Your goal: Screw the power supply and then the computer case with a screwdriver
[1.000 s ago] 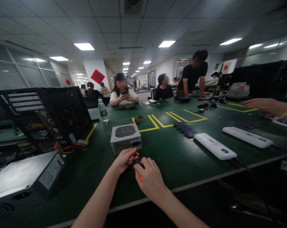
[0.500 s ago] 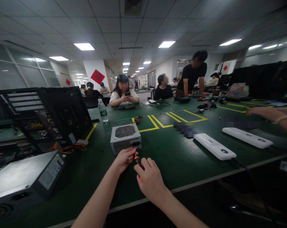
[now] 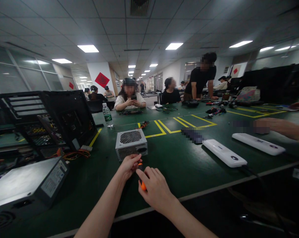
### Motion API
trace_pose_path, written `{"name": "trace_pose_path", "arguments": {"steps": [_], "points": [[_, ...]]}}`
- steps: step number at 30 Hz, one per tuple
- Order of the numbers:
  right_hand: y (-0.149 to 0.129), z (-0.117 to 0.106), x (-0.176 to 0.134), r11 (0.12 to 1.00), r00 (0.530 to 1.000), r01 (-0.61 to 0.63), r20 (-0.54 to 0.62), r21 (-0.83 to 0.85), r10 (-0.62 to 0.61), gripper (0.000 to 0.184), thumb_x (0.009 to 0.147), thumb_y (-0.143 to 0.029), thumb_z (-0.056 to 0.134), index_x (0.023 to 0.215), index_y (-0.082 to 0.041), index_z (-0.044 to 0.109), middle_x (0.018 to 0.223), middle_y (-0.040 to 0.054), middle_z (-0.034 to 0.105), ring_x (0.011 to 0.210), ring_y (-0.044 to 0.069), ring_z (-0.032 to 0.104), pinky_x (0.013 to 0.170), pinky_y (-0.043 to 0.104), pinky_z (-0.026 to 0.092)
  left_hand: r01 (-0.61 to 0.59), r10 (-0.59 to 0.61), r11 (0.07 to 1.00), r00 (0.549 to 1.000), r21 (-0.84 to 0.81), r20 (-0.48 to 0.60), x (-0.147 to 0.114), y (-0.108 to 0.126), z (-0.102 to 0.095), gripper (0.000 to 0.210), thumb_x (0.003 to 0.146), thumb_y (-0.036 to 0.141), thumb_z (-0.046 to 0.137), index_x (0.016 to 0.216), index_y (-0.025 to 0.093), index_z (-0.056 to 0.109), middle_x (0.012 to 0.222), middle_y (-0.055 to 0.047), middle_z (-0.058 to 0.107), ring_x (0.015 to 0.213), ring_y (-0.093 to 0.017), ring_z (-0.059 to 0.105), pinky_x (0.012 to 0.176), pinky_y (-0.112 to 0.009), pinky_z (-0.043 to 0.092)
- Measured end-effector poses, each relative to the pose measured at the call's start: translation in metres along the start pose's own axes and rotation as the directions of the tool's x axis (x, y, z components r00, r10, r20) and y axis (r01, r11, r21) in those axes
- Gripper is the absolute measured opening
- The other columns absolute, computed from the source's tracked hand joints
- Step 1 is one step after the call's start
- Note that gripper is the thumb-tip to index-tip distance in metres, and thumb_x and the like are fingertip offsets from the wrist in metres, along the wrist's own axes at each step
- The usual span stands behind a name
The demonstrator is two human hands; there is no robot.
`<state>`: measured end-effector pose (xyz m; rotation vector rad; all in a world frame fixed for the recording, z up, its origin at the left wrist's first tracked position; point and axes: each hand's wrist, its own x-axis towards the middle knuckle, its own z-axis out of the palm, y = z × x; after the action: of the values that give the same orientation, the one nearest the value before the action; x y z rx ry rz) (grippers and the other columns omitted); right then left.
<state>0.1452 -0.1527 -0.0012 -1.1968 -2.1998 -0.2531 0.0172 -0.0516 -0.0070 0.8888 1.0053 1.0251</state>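
Note:
My right hand (image 3: pixel 156 187) is closed around a screwdriver (image 3: pixel 143 186) with an orange and black handle. The tool points away from me, up toward my left fingertips. My left hand (image 3: pixel 130 166) is pinched at its far end, and what sits between finger and thumb is too small to make out. Just beyond both hands stands a grey power supply unit (image 3: pixel 131 138) with a perforated grille on top and a socket on its near face. The fingertips of my left hand are right by its lower front edge; I cannot tell if they touch it.
A larger power supply (image 3: pixel 23 185) lies at the left, near an open black computer case (image 3: pixel 72 122). A water bottle (image 3: pixel 107 115) stands behind. Right of my hands are two white power banks (image 3: pixel 223 152). Another person's hand (image 3: pixel 278 127) reaches in; several people sit or stand beyond.
My right fingers have shifted on the screwdriver, and its handle has turned, showing more orange at the bottom. At the right, the other person's hand has moved down over a blurred dark object.

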Motion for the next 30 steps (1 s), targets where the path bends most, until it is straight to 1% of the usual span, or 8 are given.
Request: {"name": "trace_pose_path", "arguments": {"steps": [5,10,16,20,23,25,28,30], "points": [[0.0007,0.0061,0.0003,0.997,0.997,-0.063,-0.050,-0.049,0.060,0.018,0.078,-0.020,0.046,0.094,-0.018,0.053,0.076,0.0037,0.056,0.068,0.016,0.050,0.064,0.028,0.036,0.042,-0.043,0.999,0.994,0.012,0.102,-0.0040,0.0019,-0.0005,0.029,0.066,0.035,0.064,0.061,0.009,0.052,0.035,0.009,0.029,0.030,0.001,0.019,0.033,-0.014,0.008],[0.0003,0.0094,-0.0010,0.990,0.987,-0.138,-0.086,-0.029,0.135,0.015,0.078,-0.019,0.046,0.091,-0.017,0.053,0.073,0.0029,0.057,0.065,0.015,0.052,0.062,0.027,0.037,0.072,-0.068,0.997,0.977,-0.013,0.200,-0.0082,0.0049,-0.0029,0.020,0.067,0.026,0.063,0.066,0.008,0.054,0.038,0.008,0.033,0.032,0.002,0.020,0.034,-0.013,0.007],[-0.0004,0.0050,-0.0009,0.991,0.989,-0.135,-0.069,-0.015,0.133,0.030,0.075,-0.026,0.051,0.103,-0.017,0.050,0.082,0.0053,0.055,0.074,0.018,0.053,0.069,0.031,0.040,0.089,-0.086,0.996,0.980,-0.007,0.180,-0.0068,0.0042,-0.0030,0.021,0.066,0.025,0.065,0.062,0.008,0.053,0.035,0.009,0.031,0.030,0.002,0.017,0.033,-0.013,0.005],[-0.0003,0.0007,-0.0015,0.996,0.994,-0.084,-0.068,0.000,0.084,0.035,0.073,-0.018,0.051,0.107,-0.018,0.047,0.096,0.0083,0.050,0.080,0.018,0.051,0.070,0.031,0.042,0.087,-0.084,0.996,0.980,-0.007,0.183,-0.0053,0.0023,-0.0039,0.022,0.066,0.026,0.065,0.061,0.008,0.052,0.034,0.009,0.031,0.031,0.002,0.018,0.034,-0.014,0.006],[0.0005,0.0014,-0.0021,1.000,0.994,0.001,-0.107,-0.005,-0.002,0.030,0.075,-0.013,0.047,0.105,-0.018,0.049,0.102,0.0104,0.048,0.084,0.018,0.051,0.072,0.032,0.043,0.084,-0.085,0.996,0.980,0.017,0.180,-0.0034,0.0005,-0.0046,0.025,0.065,0.029,0.065,0.060,0.009,0.052,0.033,0.009,0.029,0.031,0.001,0.018,0.034,-0.015,0.006],[0.0011,0.0035,-0.0021,1.000,0.993,0.020,-0.112,-0.010,-0.021,0.025,0.076,-0.013,0.046,0.100,-0.018,0.051,0.097,0.0094,0.050,0.083,0.018,0.051,0.072,0.031,0.045,0.080,-0.083,0.996,0.981,0.029,0.176,-0.0023,-0.0006,-0.0046,0.027,0.065,0.031,0.066,0.061,0.009,0.051,0.034,0.009,0.029,0.031,0.001,0.018,0.034,-0.015,0.006],[0.0015,0.0059,-0.0014,1.000,0.994,-0.009,-0.106,0.007,0.010,0.019,0.077,-0.014,0.045,0.096,-0.017,0.051,0.090,0.0075,0.051,0.079,0.016,0.053,0.067,0.028,0.047,0.075,-0.082,0.996,0.982,0.042,0.172,-0.0018,-0.0013,-0.0035,0.030,0.063,0.034,0.066,0.060,0.011,0.048,0.034,0.010,0.030,0.030,0.001,0.018,0.034,-0.015,0.005],[0.0013,0.0056,-0.0010,0.998,0.995,-0.040,-0.087,0.041,0.043,0.019,0.078,-0.019,0.047,0.096,-0.016,0.050,0.092,0.0075,0.050,0.076,0.015,0.054,0.064,0.027,0.048,0.072,-0.079,0.996,0.983,0.049,0.168,-0.0023,-0.0012,-0.0026,0.032,0.063,0.035,0.067,0.059,0.012,0.045,0.034,0.010,0.031,0.030,0.001,0.019,0.034,-0.015,0.005]]}}
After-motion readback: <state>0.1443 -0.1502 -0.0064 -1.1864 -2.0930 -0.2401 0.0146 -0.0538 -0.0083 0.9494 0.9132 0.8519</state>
